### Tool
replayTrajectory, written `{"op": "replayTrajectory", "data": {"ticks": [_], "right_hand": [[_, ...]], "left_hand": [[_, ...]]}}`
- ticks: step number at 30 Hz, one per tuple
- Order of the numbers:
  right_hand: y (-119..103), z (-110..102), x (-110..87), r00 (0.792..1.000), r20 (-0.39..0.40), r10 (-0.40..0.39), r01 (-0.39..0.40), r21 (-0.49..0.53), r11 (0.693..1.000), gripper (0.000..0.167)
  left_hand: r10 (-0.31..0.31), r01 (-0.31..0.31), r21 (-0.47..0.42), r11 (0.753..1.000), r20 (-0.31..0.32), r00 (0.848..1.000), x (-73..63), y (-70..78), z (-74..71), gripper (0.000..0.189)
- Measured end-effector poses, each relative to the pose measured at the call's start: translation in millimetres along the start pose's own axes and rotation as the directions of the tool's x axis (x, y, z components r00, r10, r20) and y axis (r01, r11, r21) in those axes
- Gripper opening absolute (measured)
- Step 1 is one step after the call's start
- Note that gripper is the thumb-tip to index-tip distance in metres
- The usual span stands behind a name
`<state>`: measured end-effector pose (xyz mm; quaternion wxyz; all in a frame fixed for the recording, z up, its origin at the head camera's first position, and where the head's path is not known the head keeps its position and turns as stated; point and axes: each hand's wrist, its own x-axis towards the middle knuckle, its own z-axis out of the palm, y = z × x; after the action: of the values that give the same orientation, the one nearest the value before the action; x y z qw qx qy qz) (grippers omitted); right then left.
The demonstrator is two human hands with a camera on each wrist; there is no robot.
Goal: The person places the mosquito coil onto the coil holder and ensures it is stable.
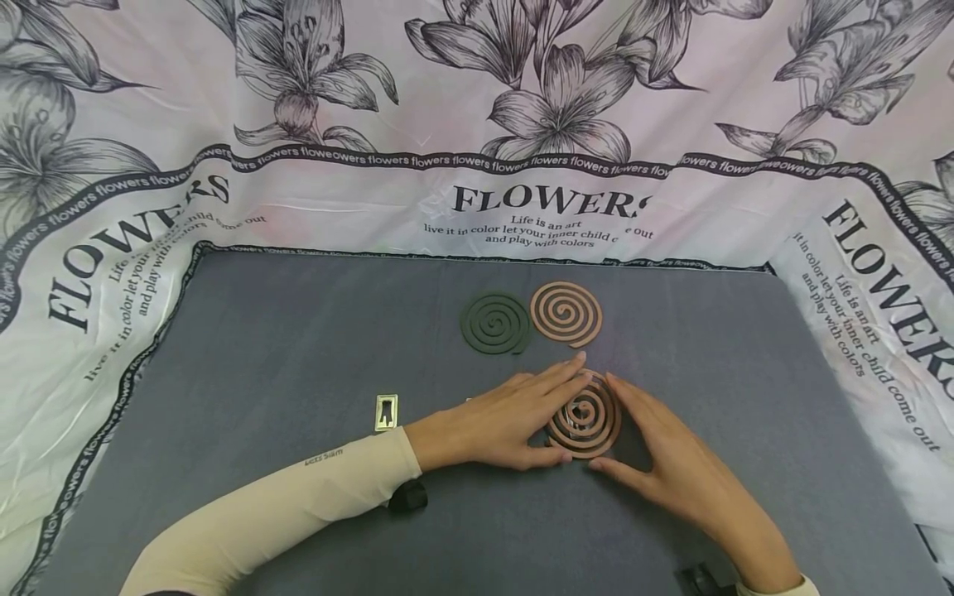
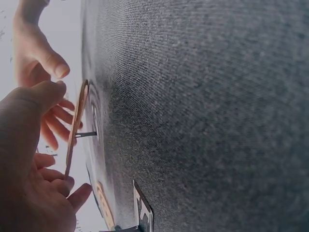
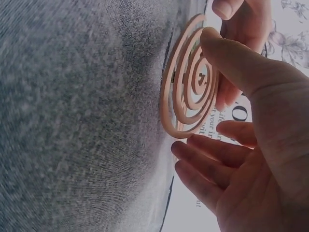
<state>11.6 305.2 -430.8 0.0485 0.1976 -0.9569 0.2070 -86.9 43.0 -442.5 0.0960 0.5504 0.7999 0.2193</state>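
A brown mosquito coil [image 1: 618, 414] is held by its rim between both hands, slightly tilted above the table in the left wrist view. My left hand [image 1: 514, 420] grips its left side, fingers at the far rim and thumb at the near rim. My right hand [image 1: 674, 451] spans the right side, its thumb and fingertips on the rim in the right wrist view. Under the coil, a thin upright metal prong [image 2: 87, 134] rises from the table towards its underside. Whether the prong's tip meets the coil's centre I cannot tell.
Beyond the hands lie a dark green coil [image 1: 495, 323] and another brown coil [image 1: 566, 314], side by side. A small gold-coloured metal stand [image 1: 386, 412] lies beside the left forearm. Printed flower cloth [image 1: 551, 207] borders the grey tabletop [image 1: 298, 348].
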Motion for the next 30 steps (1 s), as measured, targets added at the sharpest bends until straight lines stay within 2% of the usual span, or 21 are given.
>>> {"op": "replayTrajectory", "data": {"ticks": [14, 24, 30], "right_hand": [[-3, -3, 0.9, 1.0, -0.01, -0.015, 0.015, -0.007, 1.0, 0.11], [-9, -5, 2.2, 1.0, -0.003, -0.008, 0.008, 0.002, 1.0, 0.104], [-13, -7, 3.3, 1.0, 0.003, 0.007, -0.007, 0.015, 1.0, 0.102]], "left_hand": [[0.004, -0.004, -0.037, 0.999, -0.017, 1.0, -12.6, 0.6, -3.4, 0.095], [0.009, -0.01, -0.013, 1.0, -0.039, 0.999, -18.4, 2.1, -4.0, 0.093], [-0.011, 0.011, -0.007, 1.0, -0.069, 0.998, -21.3, 3.4, -7.3, 0.09]]}}
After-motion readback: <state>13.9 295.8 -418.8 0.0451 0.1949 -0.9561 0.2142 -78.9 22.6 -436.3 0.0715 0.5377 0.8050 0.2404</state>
